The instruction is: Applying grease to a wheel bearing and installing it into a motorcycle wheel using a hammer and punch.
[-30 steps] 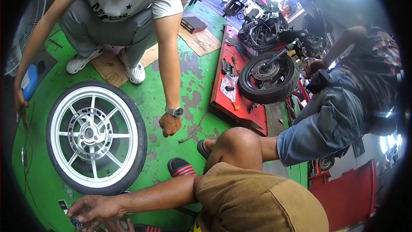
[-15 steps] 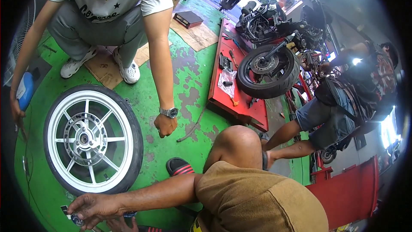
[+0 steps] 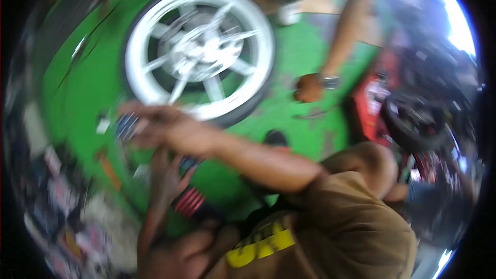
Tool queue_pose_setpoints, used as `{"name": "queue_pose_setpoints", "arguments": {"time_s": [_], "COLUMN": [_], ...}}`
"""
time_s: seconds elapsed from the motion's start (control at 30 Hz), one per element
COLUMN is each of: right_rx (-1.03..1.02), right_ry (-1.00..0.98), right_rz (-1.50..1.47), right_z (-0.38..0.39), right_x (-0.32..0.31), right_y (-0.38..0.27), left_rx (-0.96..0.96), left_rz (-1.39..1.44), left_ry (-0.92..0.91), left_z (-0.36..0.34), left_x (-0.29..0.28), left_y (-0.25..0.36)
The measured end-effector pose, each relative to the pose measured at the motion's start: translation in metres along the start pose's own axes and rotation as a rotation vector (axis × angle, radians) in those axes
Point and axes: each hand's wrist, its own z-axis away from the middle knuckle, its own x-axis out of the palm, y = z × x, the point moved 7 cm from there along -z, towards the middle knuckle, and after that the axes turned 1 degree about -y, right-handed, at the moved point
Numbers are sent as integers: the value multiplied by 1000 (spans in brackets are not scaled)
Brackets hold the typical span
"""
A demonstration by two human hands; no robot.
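Observation:
The picture is smeared by motion. My right hand (image 3: 165,126) reaches across to the left, its fingers closed round a small dark, round bluish piece (image 3: 127,126) whose kind I cannot make out. Just below it, my left hand (image 3: 164,173) is curled around a dark blue object (image 3: 189,164), mostly hidden by the fingers. Beyond both hands a white spoked motorcycle wheel (image 3: 248,67) with a black tire and brake disc lies on the green floor. My right forearm passes close to its near rim.
Opposite me, another person's fist (image 3: 309,88) with a wristwatch hangs right of the wheel. An orange-handled tool (image 3: 107,170) and several boxes or packages (image 3: 62,196) lie at left. At right, a motorcycle wheel (image 3: 416,119) stands by a red platform (image 3: 368,106).
My view has swung down and left, so the wheel now appears higher and further right. My left hand has come fully into view. Both hands keep their small objects.

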Motion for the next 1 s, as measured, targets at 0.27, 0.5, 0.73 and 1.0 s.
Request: {"name": "queue_pose_setpoints", "arguments": {"time_s": [0.27,0.5,0.73,1.0], "right_rx": [65,62,62,76], "right_ry": [95,114,73,48], "right_rz": [-83,-37,-61,-135], "right_z": [-9,-6,-4,-8], "right_x": [-14,-24,-23,-21], "right_y": [9,10,7,6], "left_rx": [-42,-64,-102,-120], "left_rz": [-55,-196,-179,-100], "left_ry": [26,-32,-110,-62], "left_z": [21,6,1,-2], "left_x": [-6,15,26,19], "left_y": [-21,-12,-14,-13]}}
